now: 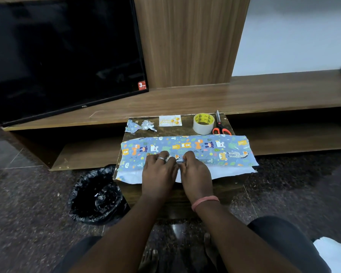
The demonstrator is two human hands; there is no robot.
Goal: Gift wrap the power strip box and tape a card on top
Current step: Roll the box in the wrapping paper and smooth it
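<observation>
Blue animal-print wrapping paper lies folded over a long box on the small dark stool; the box itself is hidden under it. The paper's white underside shows along the near edge. My left hand and my right hand rest side by side on the middle of the wrap. Their fingertips press at the paper's seam, where a strip of clear tape seems to lie. A small white birthday card sits at the back of the stool.
A tape roll and orange-handled scissors lie at the stool's back right, crumpled paper scraps at the back left. A black-lined bin stands on the floor to the left. A TV leans on the wooden shelf behind.
</observation>
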